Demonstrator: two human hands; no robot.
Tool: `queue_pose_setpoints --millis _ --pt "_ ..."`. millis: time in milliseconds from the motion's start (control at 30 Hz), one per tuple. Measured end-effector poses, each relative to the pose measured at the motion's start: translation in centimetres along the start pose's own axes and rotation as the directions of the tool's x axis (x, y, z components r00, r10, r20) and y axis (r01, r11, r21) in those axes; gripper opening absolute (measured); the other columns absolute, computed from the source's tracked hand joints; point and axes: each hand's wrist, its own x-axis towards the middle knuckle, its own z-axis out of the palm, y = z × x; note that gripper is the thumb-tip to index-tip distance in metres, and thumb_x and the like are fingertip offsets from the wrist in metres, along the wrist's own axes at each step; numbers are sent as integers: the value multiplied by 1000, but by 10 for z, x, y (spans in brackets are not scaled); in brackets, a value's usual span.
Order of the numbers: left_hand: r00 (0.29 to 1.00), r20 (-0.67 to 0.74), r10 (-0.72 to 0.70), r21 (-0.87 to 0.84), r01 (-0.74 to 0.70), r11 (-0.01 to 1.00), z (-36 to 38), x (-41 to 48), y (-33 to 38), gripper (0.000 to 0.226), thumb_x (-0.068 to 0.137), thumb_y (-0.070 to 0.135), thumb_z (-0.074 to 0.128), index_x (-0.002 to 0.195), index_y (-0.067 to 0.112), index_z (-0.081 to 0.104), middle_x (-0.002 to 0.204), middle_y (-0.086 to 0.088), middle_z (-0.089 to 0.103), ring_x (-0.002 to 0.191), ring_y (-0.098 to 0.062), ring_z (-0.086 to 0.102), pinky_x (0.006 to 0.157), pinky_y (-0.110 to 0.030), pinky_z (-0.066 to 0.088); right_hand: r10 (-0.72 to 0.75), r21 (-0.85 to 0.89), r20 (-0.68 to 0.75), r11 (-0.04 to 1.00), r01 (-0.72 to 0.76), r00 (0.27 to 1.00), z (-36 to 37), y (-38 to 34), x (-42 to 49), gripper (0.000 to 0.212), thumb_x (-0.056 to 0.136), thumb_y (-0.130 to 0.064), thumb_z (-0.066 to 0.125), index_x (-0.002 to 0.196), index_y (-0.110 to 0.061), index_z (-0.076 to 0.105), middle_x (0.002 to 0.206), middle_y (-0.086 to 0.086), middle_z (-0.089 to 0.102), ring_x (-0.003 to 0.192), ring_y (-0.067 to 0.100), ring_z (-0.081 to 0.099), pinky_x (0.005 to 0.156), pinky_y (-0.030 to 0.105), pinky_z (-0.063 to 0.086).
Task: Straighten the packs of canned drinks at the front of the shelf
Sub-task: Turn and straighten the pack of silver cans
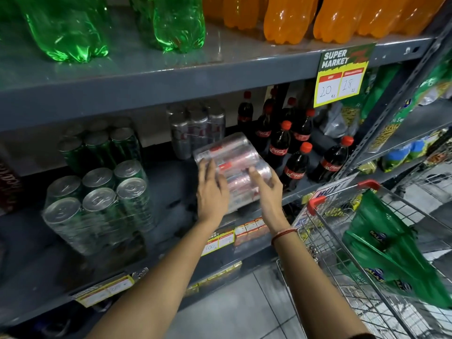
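Centrally, one silver can pack (232,172), tipped on its side, is gripped by two hands. Left hand (212,192) and right hand (267,189) flank it, arms outstretched; two green can packs (97,192) stand leftward

Silver can pack (232,172) motion-blurred, label unreadable. Left hand (212,192) hides its near-left side. Small shelf tags (217,242) illegible (handwriting too faint). Green bottles (68,28) cropped at top.

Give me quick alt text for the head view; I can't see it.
Both hands, left hand and right hand, grip a tilted shrink-wrapped pack of silver cans at the front of a grey shelf. Green can packs stand left, cola bottles right, a trolley nearby.
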Motion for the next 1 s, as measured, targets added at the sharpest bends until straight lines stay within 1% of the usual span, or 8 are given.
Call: queue_pose_setpoints --millis 67,167,267,400,600,667,800,1000 --pt "999 -49 14 -80 -17 997 -10 -4 -15 47 99 20 33 144 10 32 158 -7 20 141 -19 27 104 -1 8 -102 -68 12 992 103 995 9 -8 -4 55 76 -45 71 127 -31 54 130 5 60 122 21 53 101 39 47" --pt "998 -61 -24 -143 15 990 -25 -11 -42 49 99 25 25 146 9 27 158 -8 21 142 -9 18 103 4 3 -275 -311 99 904 292 956 26 -14 -15 58 74 -55 67 127 -36 55 136 -6 54 127 14 38 107 41 38" --pt "992 -45 -119 -172 110 979 -35 -19 -60 59 94 37 18 148 13 23 158 -4 21 144 -11 18 108 -7 7 -403 -496 181 750 437 897 42 -13 -27 63 69 -62 68 124 -35 58 136 -12 53 120 2 30 106 36 21" --pt "970 3 -241 -332 229 915 -40 -20 -67 65 91 49 22 148 17 24 157 -2 25 145 -15 20 119 -32 13 -514 -574 202 627 526 833 61 -11 -41 66 64 -61 70 119 -24 65 129 -6 60 117 12 42 104 42 28" --pt "906 37 -422 -529 376 761 -46 -27 -81 43 101 18 25 136 -1 41 143 -23 44 136 -33 38 114 -46 27 -618 -651 299 425 629 727 87 -2 -57 63 65 -61 68 108 -15 70 120 2 67 110 21 48 96 42 35" --pt "923 42 -383 -457 359 814 -54 -31 -86 42 101 19 26 137 2 42 143 -18 46 134 -28 41 113 -41 30 -621 -638 290 442 631 728 90 0 -61 62 66 -59 69 107 -13 71 120 3 67 110 24 51 98 43 38" --pt "980 0 -200 -248 194 949 -72 -44 -80 44 101 31 29 142 18 38 137 4 48 123 -2 39 96 -6 26 -591 -520 292 562 643 752 75 -5 -58 52 70 -52 71 106 -15 71 117 1 68 112 19 52 101 35 38" --pt "934 -146 -327 -356 259 898 -69 -70 -27 48 99 39 30 143 21 36 150 0 40 138 -15 35 109 -23 24 -315 -140 114 934 329 942 58 -30 -15 21 84 -37 67 100 -23 71 99 -7 70 103 11 62 89 23 48"
